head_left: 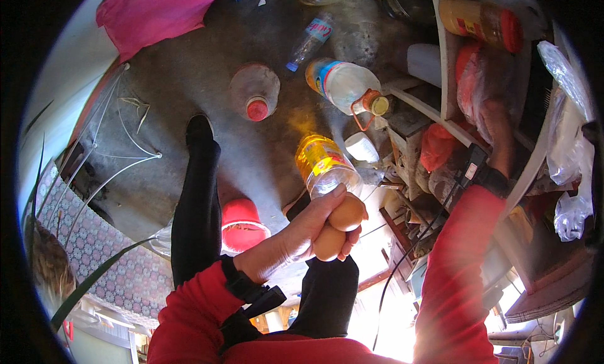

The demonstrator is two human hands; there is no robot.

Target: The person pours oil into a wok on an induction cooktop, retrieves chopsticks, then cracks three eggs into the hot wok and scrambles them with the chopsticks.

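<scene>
The person, wearing red sleeves (456, 257) and black trousers (195, 213), is using 2 bare hands on separate sides of the view. The left hand (290, 239) is holding 2 brown eggs (346, 213) above the floor (170, 115), near the middle of the view. Its grip is clamping around both, the thumb lying along the upper egg and the fingers curling below; the eggs are touching each other. The right hand (499, 128) is extending between the pale boards of a shelf (445, 68), at a translucent pinkish bag (473, 90); its fingertips are partly hidden, so whether that grip is clamping on the bag cannot be told. A black strap is encircling each wrist.

Around the right hand, a jar with a red lid (481, 24) is lying farther along the shelf, a red plastic bag (436, 147) is sitting nearer the left hand, and clear plastic bags (564, 144) are hanging at the right edge.

Beyond the left hand, a bottle with yellow contents (316, 156), a large jug with a red handle (349, 86), a red-capped bottle (253, 87) and a small clear bottle (307, 44) are occupying the floor. A red tub (242, 222) is standing beside the black-clad left leg.
</scene>
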